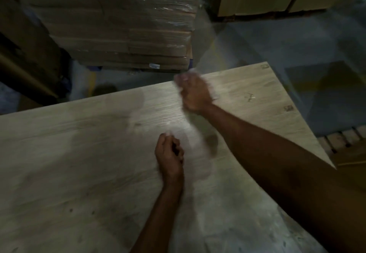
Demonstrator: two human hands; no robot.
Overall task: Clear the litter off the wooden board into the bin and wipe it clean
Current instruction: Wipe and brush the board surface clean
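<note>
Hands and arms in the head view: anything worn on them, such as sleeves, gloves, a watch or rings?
Nothing worn shows. The left hand and right hand are gloveless, and both forearms are bare to the frame edge: no sleeves, watch or wristband. Motion blur makes rings impossible to rule out.

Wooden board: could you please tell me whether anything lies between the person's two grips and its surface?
Only blurred clear film, which the left-hand grip and right-hand grip seem to hold, is over the wooden board. Nothing else visible intervenes; no bin is in view.
</note>
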